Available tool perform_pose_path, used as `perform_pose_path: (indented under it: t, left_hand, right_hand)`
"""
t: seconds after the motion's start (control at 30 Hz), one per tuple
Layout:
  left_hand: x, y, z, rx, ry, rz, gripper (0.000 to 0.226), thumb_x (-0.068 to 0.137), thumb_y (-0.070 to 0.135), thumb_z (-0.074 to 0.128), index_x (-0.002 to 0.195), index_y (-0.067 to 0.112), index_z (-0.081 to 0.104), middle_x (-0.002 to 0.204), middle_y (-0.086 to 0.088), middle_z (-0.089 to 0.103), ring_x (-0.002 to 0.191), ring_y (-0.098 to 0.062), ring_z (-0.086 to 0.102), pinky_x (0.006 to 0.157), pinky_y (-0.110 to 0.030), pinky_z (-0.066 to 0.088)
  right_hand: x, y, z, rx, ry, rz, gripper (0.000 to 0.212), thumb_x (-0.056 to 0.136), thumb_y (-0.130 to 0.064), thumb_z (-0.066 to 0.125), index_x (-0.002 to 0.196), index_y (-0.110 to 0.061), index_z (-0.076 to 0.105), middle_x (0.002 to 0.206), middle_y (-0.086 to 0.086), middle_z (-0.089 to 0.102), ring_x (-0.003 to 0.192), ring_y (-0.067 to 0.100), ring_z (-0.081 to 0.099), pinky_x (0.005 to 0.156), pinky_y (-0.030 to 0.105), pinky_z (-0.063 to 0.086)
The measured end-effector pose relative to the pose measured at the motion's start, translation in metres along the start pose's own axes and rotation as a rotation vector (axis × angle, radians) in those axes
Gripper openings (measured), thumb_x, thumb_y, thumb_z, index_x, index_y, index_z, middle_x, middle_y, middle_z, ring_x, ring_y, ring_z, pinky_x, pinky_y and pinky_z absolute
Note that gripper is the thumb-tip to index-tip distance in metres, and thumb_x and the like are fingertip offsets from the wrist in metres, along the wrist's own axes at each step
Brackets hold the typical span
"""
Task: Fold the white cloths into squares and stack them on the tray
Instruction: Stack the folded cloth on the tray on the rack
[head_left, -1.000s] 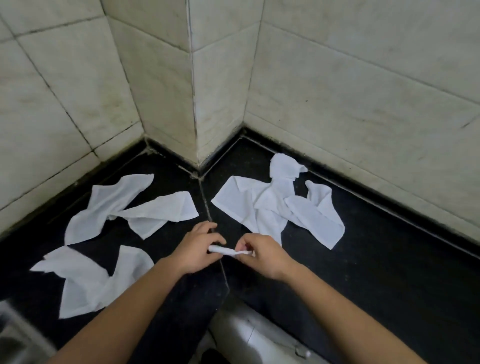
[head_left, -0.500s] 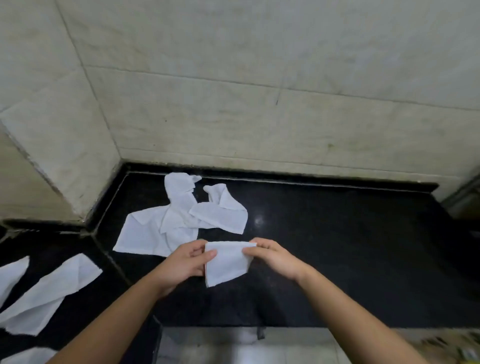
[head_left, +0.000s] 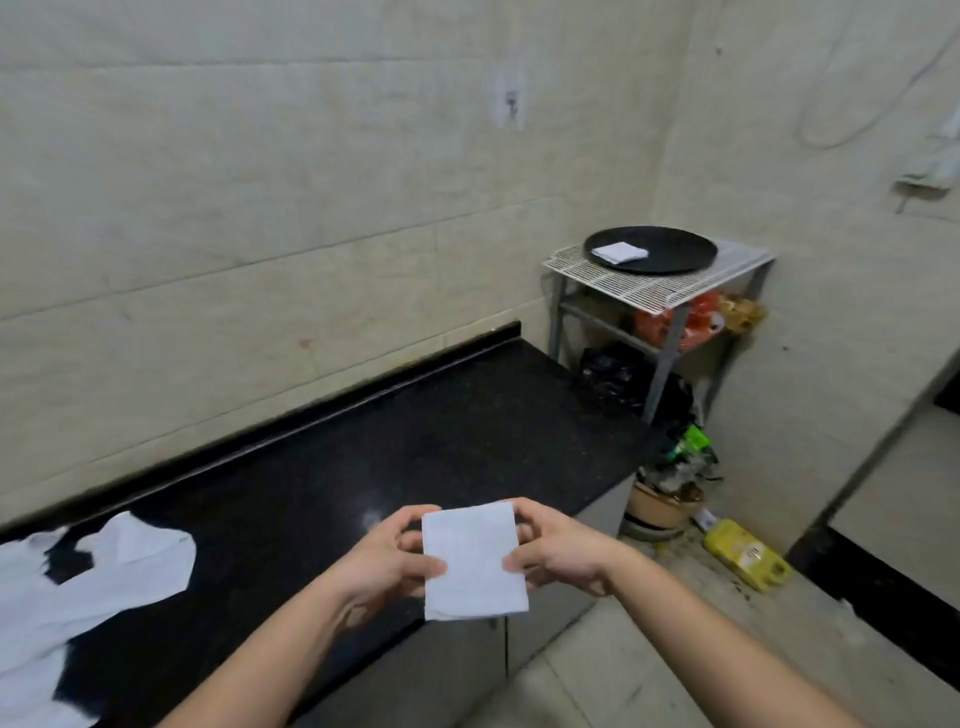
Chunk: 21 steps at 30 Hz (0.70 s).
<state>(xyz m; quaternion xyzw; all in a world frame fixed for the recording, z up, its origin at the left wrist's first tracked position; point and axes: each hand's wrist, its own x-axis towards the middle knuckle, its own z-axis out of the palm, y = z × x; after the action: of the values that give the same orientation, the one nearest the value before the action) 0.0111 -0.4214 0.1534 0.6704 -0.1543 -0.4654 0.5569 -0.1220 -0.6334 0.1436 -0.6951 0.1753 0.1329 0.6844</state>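
A folded white cloth (head_left: 472, 561) is held flat between both hands above the counter's front edge. My left hand (head_left: 387, 558) pinches its left side, thumb on top. My right hand (head_left: 558, 553) pinches its right side. Loose unfolded white cloths (head_left: 88, 582) lie crumpled on the black counter (head_left: 415, 441) at the far left. A round black tray (head_left: 670, 254) sits on a white wire rack (head_left: 660, 291) in the far right corner, with one folded white cloth (head_left: 619, 253) on it.
The rack's lower shelves hold orange packets and black bags. On the floor beside the counter's right end stand a pot (head_left: 662, 506) and a yellow box (head_left: 748, 556). A tiled wall runs behind the counter. A dark doorway edge is at the right.
The view has swung right, from the corner with the loose cloths to the rack and tray. The folded cloth stays in both hands, now held flat and facing up.
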Motion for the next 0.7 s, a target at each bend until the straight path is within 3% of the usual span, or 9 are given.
perform_pose_path:
  t: [0.07,0.13,0.2,0.27,0.47,0.57,0.7]
  left_hand:
    - [0.026,0.013,0.056,0.028,-0.048,0.021,0.059,0.079,-0.018,0.064,0.127,0.015,0.054,0.112,-0.018,0.070,0.091,-0.028,0.068,0.062,-0.034,0.052]
    - [0.048,0.023,0.100,0.039,-0.098,0.052,0.062,0.079,-0.017,0.065,0.129,0.017,0.052,0.115,-0.018,0.069,0.099,-0.034,0.069,0.073,-0.043,0.053]
    - [0.067,0.031,0.137,0.047,-0.140,0.077,0.068,0.077,-0.017,0.066,0.132,0.020,0.051,0.116,-0.017,0.069,0.106,-0.038,0.067,0.087,-0.052,0.052]
    - [0.086,0.037,0.168,0.049,-0.162,0.100,0.073,0.073,-0.014,0.071,0.133,0.023,0.050,0.115,-0.016,0.070,0.107,-0.040,0.067,0.092,-0.056,0.052]
    - [0.143,0.052,0.239,0.038,-0.185,0.156,0.081,0.064,0.000,0.076,0.136,0.026,0.050,0.111,-0.015,0.071,0.096,-0.031,0.069,0.080,-0.045,0.053]
    - [0.186,0.064,0.263,0.036,-0.209,0.165,0.081,0.064,0.001,0.075,0.137,0.024,0.049,0.111,-0.014,0.071,0.097,-0.030,0.068,0.080,-0.045,0.052]
    - [0.254,0.093,0.290,0.022,-0.230,0.196,0.076,0.068,0.000,0.075,0.135,0.025,0.051,0.111,-0.011,0.071,0.094,-0.027,0.069,0.072,-0.041,0.053]
  right_hand:
    - [-0.036,0.020,-0.050,0.081,0.082,-0.003,0.060,0.081,0.004,0.061,0.130,-0.029,0.052,0.108,0.021,0.062,0.095,0.028,0.059,0.068,0.033,0.053]
    - [-0.067,0.033,-0.087,0.162,0.156,-0.016,0.061,0.079,0.003,0.063,0.129,-0.031,0.053,0.103,0.015,0.059,0.093,0.028,0.055,0.070,0.034,0.052]
    - [-0.092,0.043,-0.119,0.224,0.225,-0.034,0.063,0.077,0.002,0.065,0.130,-0.029,0.053,0.104,0.013,0.061,0.091,0.024,0.061,0.072,0.035,0.053]
    - [-0.112,0.051,-0.147,0.265,0.290,-0.051,0.062,0.078,0.004,0.065,0.132,-0.026,0.053,0.106,0.013,0.065,0.092,0.021,0.067,0.077,0.038,0.051]
    - [-0.133,0.072,-0.222,0.318,0.412,-0.075,0.059,0.086,0.009,0.064,0.132,-0.026,0.051,0.113,0.020,0.064,0.100,0.018,0.069,0.072,0.036,0.059]
    - [-0.124,0.076,-0.264,0.326,0.445,-0.078,0.059,0.085,0.006,0.066,0.130,-0.029,0.052,0.115,0.024,0.062,0.103,0.018,0.069,0.080,0.041,0.058]
    - [-0.098,0.067,-0.334,0.313,0.500,-0.085,0.065,0.077,-0.002,0.070,0.133,-0.029,0.051,0.109,0.015,0.063,0.103,0.021,0.069,0.089,0.050,0.054]
